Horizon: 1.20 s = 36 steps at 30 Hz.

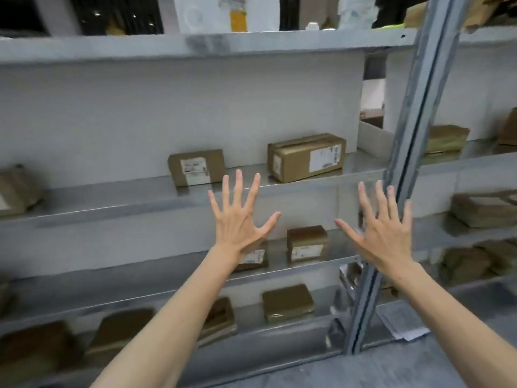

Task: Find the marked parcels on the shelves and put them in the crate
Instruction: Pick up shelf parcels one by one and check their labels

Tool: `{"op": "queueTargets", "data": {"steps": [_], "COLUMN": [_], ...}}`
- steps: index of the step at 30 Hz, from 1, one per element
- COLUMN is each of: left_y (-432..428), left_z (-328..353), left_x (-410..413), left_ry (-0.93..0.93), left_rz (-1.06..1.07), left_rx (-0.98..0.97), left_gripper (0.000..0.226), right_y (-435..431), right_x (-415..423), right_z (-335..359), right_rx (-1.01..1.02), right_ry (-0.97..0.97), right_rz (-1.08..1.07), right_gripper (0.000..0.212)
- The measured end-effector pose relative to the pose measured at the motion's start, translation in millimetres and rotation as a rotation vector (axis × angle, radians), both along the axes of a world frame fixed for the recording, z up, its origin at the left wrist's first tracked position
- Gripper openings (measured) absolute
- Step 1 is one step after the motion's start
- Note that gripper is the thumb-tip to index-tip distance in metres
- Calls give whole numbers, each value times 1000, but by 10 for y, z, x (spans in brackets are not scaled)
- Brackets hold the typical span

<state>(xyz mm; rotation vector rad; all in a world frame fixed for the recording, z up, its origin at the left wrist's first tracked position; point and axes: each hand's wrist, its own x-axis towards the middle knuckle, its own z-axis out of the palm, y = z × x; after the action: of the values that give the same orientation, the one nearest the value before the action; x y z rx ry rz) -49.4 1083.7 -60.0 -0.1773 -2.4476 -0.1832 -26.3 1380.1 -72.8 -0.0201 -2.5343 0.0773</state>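
Grey metal shelves (307,180) carry several brown cardboard parcels with white labels. A long box (306,156) and a flatter parcel (197,167) sit on the middle shelf. One shelf lower stands a small labelled box (307,243), and beside it a parcel (256,257) partly hidden by my left wrist. My left hand (240,217) and my right hand (384,228) are held up in front of the shelves, fingers spread, holding nothing. No crate is in view, and I cannot make out any marking on the labels.
A grey steel upright post (402,169) runs diagonally behind my right hand. More brown parcels lie on the bottom shelf (286,302), at far left (16,191) and on the right-hand bay (447,139). A sheet of paper (402,323) lies on the low right shelf.
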Motion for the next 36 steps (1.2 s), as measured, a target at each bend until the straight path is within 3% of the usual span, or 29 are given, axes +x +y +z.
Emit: {"op": "queueTargets", "data": {"steps": [9, 22, 36], "left_y": [-2180, -5169, -6854], "left_z": [-183, -166, -569], "left_x": [830, 2159, 2997], "left_ry": [-1, 3, -55], "left_rz": [298, 589, 840], "left_rx": [-41, -8, 64], "left_gripper": [92, 92, 92], "right_y": [-2236, -5623, -7845], "right_x": [-176, 422, 662], "right_z": [-13, -67, -438], "right_rx": [12, -10, 61], "right_ry": [16, 87, 31], "right_rz": [328, 634, 953], "right_gripper": [91, 87, 84]}}
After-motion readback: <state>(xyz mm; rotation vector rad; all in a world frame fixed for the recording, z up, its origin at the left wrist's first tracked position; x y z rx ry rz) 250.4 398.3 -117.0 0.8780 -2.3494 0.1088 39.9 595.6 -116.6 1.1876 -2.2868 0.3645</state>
